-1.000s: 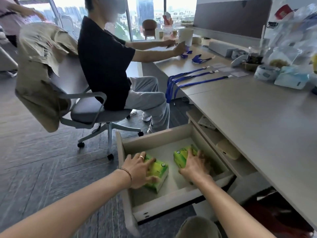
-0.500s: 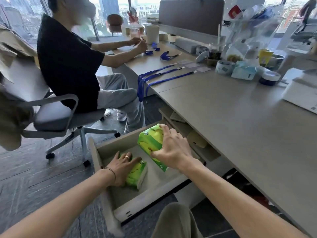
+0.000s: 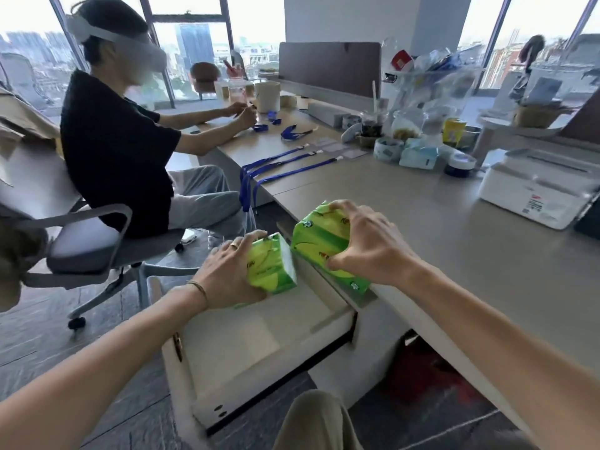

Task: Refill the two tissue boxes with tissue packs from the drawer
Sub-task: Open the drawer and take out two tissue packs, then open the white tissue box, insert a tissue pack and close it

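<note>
Each of my hands holds a green tissue pack above the open drawer (image 3: 246,339). My left hand (image 3: 227,271) grips the left tissue pack (image 3: 272,264) over the drawer's far end. At the desk's front edge, my right hand (image 3: 370,245) clasps the right tissue pack (image 3: 321,245) from above. The drawer's pale floor is bare where it shows. A white tissue box (image 3: 535,190) with a slotted lid stands on the desk at the right. I see no second box.
A person in a black shirt sits on a grey office chair (image 3: 84,241) to the left, working at the desk (image 3: 454,254). Blue lanyards (image 3: 285,164) lie across the desk. Cups, tape rolls and bags (image 3: 422,134) crowd its back.
Both packs came up out of the drawer. The right hand lifted its pack first, then the left hand raised the other; both now sit at desk-edge height.
</note>
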The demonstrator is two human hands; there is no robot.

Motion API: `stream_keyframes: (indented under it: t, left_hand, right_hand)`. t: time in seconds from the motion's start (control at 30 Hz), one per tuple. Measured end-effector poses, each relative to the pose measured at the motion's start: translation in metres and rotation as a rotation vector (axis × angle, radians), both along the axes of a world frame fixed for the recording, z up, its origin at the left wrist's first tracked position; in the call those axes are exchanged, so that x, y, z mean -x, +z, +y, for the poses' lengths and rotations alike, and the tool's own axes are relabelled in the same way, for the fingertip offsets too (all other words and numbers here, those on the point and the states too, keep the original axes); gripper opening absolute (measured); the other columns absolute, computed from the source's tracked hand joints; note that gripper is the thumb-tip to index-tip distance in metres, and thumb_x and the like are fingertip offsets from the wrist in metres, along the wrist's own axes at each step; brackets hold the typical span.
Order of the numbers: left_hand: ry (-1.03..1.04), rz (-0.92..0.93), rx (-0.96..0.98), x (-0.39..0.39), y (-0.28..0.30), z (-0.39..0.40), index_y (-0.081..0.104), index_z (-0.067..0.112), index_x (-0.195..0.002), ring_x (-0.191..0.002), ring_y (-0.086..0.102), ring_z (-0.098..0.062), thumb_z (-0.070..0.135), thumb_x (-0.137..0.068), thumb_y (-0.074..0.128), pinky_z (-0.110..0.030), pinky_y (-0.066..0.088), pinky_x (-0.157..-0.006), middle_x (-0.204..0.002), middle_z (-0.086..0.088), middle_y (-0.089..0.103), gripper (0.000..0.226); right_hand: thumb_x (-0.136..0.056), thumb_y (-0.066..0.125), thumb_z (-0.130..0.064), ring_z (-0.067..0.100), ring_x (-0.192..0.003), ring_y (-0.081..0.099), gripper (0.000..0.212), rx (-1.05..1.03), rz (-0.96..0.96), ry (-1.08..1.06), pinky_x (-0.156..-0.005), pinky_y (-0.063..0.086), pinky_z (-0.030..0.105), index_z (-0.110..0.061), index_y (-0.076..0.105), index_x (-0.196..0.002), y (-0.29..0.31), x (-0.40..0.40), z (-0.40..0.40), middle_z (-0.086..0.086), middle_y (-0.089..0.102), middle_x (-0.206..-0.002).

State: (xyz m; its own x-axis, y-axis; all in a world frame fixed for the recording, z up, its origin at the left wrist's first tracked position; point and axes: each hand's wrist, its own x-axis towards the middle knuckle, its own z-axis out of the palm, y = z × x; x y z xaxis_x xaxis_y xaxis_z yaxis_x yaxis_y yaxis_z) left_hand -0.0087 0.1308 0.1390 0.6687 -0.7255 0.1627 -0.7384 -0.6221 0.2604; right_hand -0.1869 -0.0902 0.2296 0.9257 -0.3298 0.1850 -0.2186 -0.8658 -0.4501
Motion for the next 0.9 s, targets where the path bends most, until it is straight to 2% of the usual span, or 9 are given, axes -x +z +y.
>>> stream_keyframes:
  t: [0.1, 0.2, 0.33, 0.47, 0.57, 0.9]
  left_hand:
    - [-0.072, -0.039, 0.042, 0.02, 0.033, -0.033, 0.027, 0.044, -0.144, -0.123, 0.051, -0.023, 0.074, -0.048, 0.072, -0.044, 0.04, -0.104, -0.135, 0.004, 0.054, 0.11]
    - [-0.171, -0.093, 0.005, 0.043, 0.057, -0.077, 0.025, 0.044, -0.147, -0.124, 0.049, -0.024, 0.077, -0.05, 0.065, -0.042, 0.037, -0.105, -0.134, 0.002, 0.054, 0.11]
    - [-0.281, -0.095, -0.009, 0.071, 0.069, -0.148, 0.022, 0.047, -0.147, -0.123, 0.049, -0.026, 0.073, -0.053, 0.071, -0.041, 0.037, -0.104, -0.131, 0.001, 0.054, 0.11]
    - [-0.402, -0.118, -0.014, 0.109, 0.076, -0.223, 0.023, 0.047, -0.147, -0.121, 0.048, -0.026, 0.074, -0.053, 0.074, -0.039, 0.038, -0.101, -0.129, 0.002, 0.054, 0.11]
    - [-0.495, -0.154, -0.024, 0.143, 0.08, -0.274, 0.023, 0.047, -0.147, -0.123, 0.047, -0.025, 0.077, -0.053, 0.07, -0.039, 0.037, -0.101, -0.131, 0.003, 0.054, 0.109]
    - [-0.669, -0.153, -0.116, 0.238, 0.089, -0.376, 0.02, 0.046, -0.151, -0.131, 0.041, -0.022, 0.078, -0.056, 0.069, -0.038, 0.033, -0.107, -0.141, 0.003, 0.048, 0.111]
  right_hand:
    - [-0.06, 0.081, -0.041, 0.023, -0.103, 0.05, 0.096, 0.02, -0.007, -0.079, -0.091, 0.044, 0.04, -0.033, 0.035, -0.144, 0.01, 0.03, -0.035, 0.003, 0.053, -0.111]
    - [-0.057, 0.085, -0.038, 0.026, -0.108, 0.047, 0.099, -0.008, -0.021, -0.172, -0.088, 0.041, 0.036, -0.033, 0.038, -0.144, 0.016, 0.066, -0.072, 0.005, 0.053, -0.115]
    - [-0.054, 0.089, -0.033, 0.023, -0.109, 0.052, 0.1, -0.012, 0.005, -0.273, -0.084, 0.044, 0.034, -0.04, 0.04, -0.141, 0.024, 0.128, -0.117, 0.0, 0.055, -0.119]
    - [-0.053, 0.09, -0.029, 0.022, -0.107, 0.056, 0.1, -0.044, 0.012, -0.403, -0.089, 0.053, 0.041, -0.042, 0.04, -0.138, 0.026, 0.195, -0.155, -0.002, 0.055, -0.122]
    - [-0.051, 0.089, -0.028, 0.021, -0.103, 0.058, 0.1, -0.028, 0.012, -0.503, -0.086, 0.056, 0.043, -0.041, 0.041, -0.138, 0.025, 0.24, -0.179, -0.002, 0.058, -0.118]
    - [-0.044, 0.081, -0.038, 0.024, -0.101, 0.058, 0.099, 0.034, 0.103, -0.735, -0.087, 0.053, 0.042, -0.04, 0.044, -0.136, 0.013, 0.344, -0.229, 0.0, 0.061, -0.114]
